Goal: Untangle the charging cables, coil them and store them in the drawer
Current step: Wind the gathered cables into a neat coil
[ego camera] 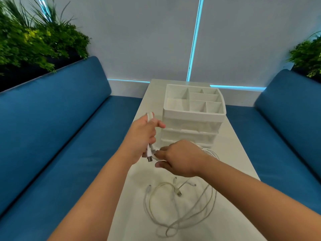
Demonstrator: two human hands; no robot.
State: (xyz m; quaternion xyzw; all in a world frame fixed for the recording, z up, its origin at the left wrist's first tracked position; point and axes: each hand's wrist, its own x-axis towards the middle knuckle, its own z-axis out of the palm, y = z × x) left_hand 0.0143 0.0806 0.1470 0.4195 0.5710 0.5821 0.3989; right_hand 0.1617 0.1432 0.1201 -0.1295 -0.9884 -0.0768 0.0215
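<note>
White cable bundle (150, 136), folded into short lengths, held upright in the left hand (141, 136), whose fingers are curled round its middle. A loop shows above the fist; two plug ends hang below, one a flat metal USB type. Position: in the air above the counter (239, 153), toward its left edge, just in front of the drawer unit (191, 126).

Right hand (180, 159): thumb and fingers pinching the trailing strand close beside the hanging plugs. The two hands sit near each other, each closed on cable.

Step in hand, by judgement: coiling the first cable. To do it well, feed the strand through the right fingers under light tension, lay each turn the same length as those already held, keep the left grip firm so the loops do not slip, and tuck the final plug through the coil.

Loose cables (180, 206): off-white, thin, lying in overlapping loops on the near half of the counter, crossing one another at the near end; several small connectors and one USB plug lie at the middle of the heap. These remain tangled.

Drawer unit: white plastic, divided open tray on top, drawers below appear closed, standing at the far end of the counter.
</note>
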